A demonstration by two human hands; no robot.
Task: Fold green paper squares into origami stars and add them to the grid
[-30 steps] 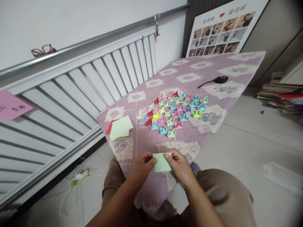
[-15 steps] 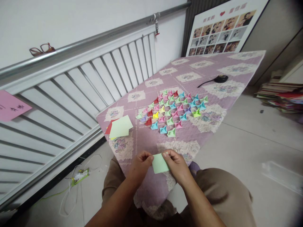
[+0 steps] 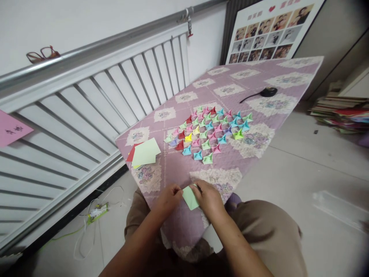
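A small light-green sheet of paper (image 3: 190,198) is held over the near corner of the table. My left hand (image 3: 170,197) pinches its left edge between thumb and fingers. My right hand (image 3: 208,195) grips the other side, its fingers curled over the upper right part and hiding that edge. Beyond my hands, rows of small folded paper pieces (image 3: 203,134) in green, pink, blue, red and yellow stand on the patterned tablecloth (image 3: 178,169). To their left lies a loose stack of coloured paper sheets (image 3: 146,152), pale green on top.
A black round object with a strap (image 3: 268,92) lies on the table's far right. Along the left side runs a white radiator (image 3: 95,104), with glasses (image 3: 43,55) on the pipe above. A power strip (image 3: 98,212) with cables is on the floor. Books (image 3: 336,111) are piled at right.
The green paper has turned in my hands and now sits at a slant. My right hand has shifted a little left and its fingers have come further over the sheet.
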